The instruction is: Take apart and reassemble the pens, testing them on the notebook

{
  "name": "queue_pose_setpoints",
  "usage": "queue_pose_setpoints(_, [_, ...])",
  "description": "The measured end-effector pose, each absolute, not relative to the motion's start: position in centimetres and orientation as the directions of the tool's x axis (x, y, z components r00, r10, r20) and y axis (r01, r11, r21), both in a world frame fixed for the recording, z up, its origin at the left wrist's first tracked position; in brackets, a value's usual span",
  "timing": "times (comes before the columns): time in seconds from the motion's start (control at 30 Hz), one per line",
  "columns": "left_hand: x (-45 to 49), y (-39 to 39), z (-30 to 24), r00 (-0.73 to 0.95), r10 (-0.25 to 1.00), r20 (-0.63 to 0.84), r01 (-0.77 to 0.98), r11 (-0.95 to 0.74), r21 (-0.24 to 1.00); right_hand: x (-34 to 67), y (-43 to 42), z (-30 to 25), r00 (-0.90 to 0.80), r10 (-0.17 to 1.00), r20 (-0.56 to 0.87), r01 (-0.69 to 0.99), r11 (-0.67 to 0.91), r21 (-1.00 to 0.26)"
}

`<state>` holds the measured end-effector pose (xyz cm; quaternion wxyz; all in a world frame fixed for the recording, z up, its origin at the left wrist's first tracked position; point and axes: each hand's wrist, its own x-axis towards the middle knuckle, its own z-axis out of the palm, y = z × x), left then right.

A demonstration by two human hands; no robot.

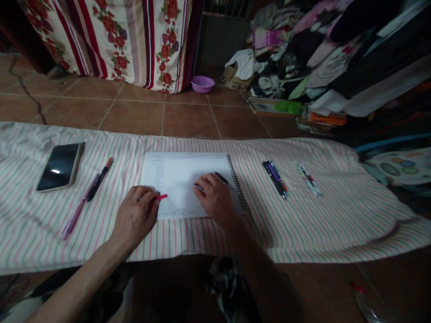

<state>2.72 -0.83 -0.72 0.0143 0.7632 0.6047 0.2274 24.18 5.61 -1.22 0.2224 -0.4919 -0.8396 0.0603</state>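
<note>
A spiral-bound notebook (188,170) lies open on a striped cloth, its coil along the right side. The page is mostly blank, with printed lines along its left and top edges. At its lower left corner rests my left hand (136,211), fingers closed round a small red pen cap (162,196) that sticks out to the right. My right hand (213,195) is over the right half of the page and grips a pen (221,177). Its dark end shows behind the knuckles; the pale tip points left, above or on the paper, I cannot tell which.
A phone (60,166) lies at the left, beside a purple pen (81,206) and a black-and-orange pen (100,179). Right of the notebook are several dark pens (275,179) and some pale pens (307,178). A purple basin (202,84) stands on the tiled floor.
</note>
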Motion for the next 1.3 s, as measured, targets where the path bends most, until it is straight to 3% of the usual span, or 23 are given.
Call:
queue_pose_setpoints(0.37, [2.9,-0.7,-0.6,0.199,0.914,0.353,0.909,-0.307,0.283,23.5,5.0,-1.3,-0.492,0.802,0.338,0.735,0.591,-0.334])
queue_pose_setpoints(0.63, [3.3,-0.9,-0.3,0.238,0.902,0.361,0.916,-0.332,0.224,21.4,3.4,-2.0,-0.562,0.789,0.247,0.582,0.59,-0.56])
queue_pose_setpoints(0.93, [3.7,-0.8,0.0,0.301,0.888,0.347,0.901,-0.384,0.203,20.6,3.4,-1.9,-0.578,0.783,0.23,0.612,0.602,-0.512])
queue_pose_setpoints(1.03, [3.6,-0.8,0.1,0.308,0.872,0.38,0.887,-0.408,0.216,20.4,3.3,-1.8,-0.541,0.799,0.261,0.597,0.584,-0.55])
queue_pose_setpoints(1.13, [3.5,-1.0,0.3,0.284,0.87,0.402,0.883,-0.401,0.243,20.1,3.1,-1.7,-0.471,0.856,0.214,0.477,0.451,-0.754])
queue_pose_setpoints(1.2, [3.5,-1.0,0.3,0.262,0.879,0.399,0.877,-0.389,0.281,19.8,2.9,-1.8,-0.412,0.909,0.068,0.32,0.214,-0.923])
queue_pose_setpoints(1.3, [3.4,-0.8,0.4,0.246,0.882,0.402,0.843,-0.399,0.36,19.3,2.8,-2.0,-0.371,0.916,-0.157,0.083,-0.135,-0.987])
